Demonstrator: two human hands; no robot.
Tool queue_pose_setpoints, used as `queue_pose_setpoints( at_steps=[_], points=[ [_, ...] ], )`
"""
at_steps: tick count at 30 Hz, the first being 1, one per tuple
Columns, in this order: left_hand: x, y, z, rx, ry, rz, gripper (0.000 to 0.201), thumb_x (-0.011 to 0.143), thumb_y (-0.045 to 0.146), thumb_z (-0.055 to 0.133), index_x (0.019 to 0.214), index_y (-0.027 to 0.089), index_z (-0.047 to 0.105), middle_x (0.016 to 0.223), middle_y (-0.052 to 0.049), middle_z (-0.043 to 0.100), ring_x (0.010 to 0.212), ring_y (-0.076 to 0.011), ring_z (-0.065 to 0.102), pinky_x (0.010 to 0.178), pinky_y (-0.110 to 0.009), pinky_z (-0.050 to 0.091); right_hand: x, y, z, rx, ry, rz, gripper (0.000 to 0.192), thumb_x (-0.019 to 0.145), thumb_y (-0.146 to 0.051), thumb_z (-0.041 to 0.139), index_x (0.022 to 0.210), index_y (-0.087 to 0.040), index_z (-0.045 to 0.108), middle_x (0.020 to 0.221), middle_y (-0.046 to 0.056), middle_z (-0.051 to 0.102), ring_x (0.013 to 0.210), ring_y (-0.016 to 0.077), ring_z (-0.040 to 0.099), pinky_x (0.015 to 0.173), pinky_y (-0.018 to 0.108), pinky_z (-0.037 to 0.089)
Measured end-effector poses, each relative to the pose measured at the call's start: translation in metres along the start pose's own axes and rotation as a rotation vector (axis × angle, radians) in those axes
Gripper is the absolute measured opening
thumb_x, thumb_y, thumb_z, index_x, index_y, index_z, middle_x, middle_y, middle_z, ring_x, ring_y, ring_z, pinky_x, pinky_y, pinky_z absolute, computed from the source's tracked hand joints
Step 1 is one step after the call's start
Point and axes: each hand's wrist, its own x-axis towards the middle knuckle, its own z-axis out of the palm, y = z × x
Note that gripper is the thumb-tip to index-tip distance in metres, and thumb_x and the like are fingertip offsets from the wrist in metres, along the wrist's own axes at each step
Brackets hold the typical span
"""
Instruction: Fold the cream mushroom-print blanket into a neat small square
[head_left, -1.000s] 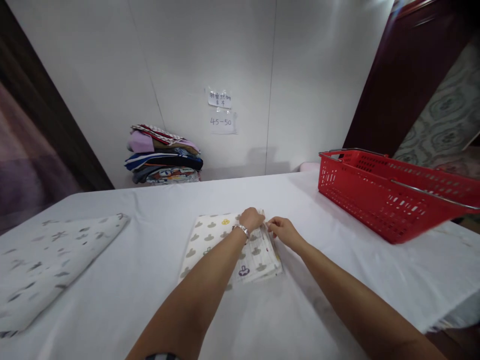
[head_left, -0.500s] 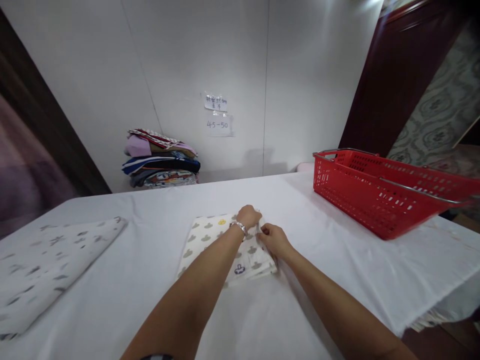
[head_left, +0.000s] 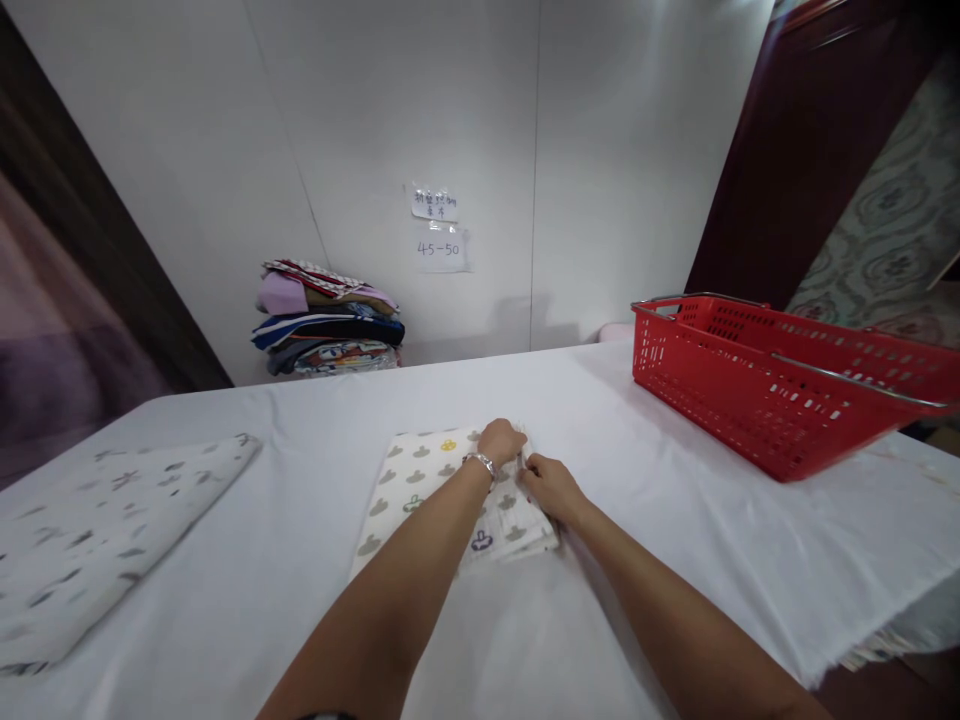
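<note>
A folded white cloth [head_left: 416, 480] printed with grey mushroom shapes, plus a few coloured ones, lies flat on the white-covered table [head_left: 315, 600]. Bent over its far right part, my left hand [head_left: 501, 440] has curled fingers closed on the cloth's edge; a silver bracelet circles the wrist. Just to the right, my right hand [head_left: 553, 487] pinches the right edge of the same cloth between thumb and fingers. My left forearm covers part of the cloth's near side.
Another folded white cloth [head_left: 112, 530] with dark leaf-like marks lies at the left. A red plastic basket [head_left: 720, 370] with metal handles stands at the right. Stacked folded fabrics [head_left: 330, 325] rest by the back wall, where paper signs [head_left: 442, 250] hang.
The view has shifted slightly. Both hands stay at the cloth's right edge, with the left hand lowered a little toward the right one.
</note>
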Motion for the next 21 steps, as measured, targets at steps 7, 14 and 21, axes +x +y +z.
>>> queue_pose_setpoints(
  at_steps=[7,14,21],
  points=[
    [-0.028,-0.014,-0.009,-0.041,0.029,0.197,0.026,0.082,0.021,0.041,0.082,0.016,0.066,0.080,-0.005,0.069,0.073,-0.0132,0.061,0.066,-0.022,0.043,-0.003,0.000,-0.005,-0.159,-0.037,0.017,0.024,0.084,-0.024,0.040,0.074,-0.019,0.061,0.079,0.008,0.066,0.069,0.0175,0.054,0.055,0.026,0.023],
    [-0.070,-0.038,-0.019,0.034,0.203,0.326,0.023,0.081,0.027,0.049,0.098,0.018,0.062,0.110,-0.007,0.061,0.104,-0.0198,0.054,0.090,-0.028,0.039,0.002,0.008,-0.010,-0.082,-0.048,-0.048,0.029,0.086,-0.031,0.039,0.071,-0.019,0.061,0.076,0.005,0.066,0.070,0.0154,0.054,0.058,0.024,0.028],
    [-0.081,-0.108,-0.057,0.130,0.387,0.198,0.029,0.084,0.031,0.046,0.108,0.018,0.058,0.120,-0.006,0.057,0.111,-0.0209,0.051,0.096,-0.030,0.037,0.036,0.008,-0.019,0.092,0.115,0.082,0.024,0.081,-0.038,0.048,0.079,-0.019,0.061,0.083,0.004,0.066,0.076,0.0157,0.057,0.064,0.024,0.035]
  ],
)
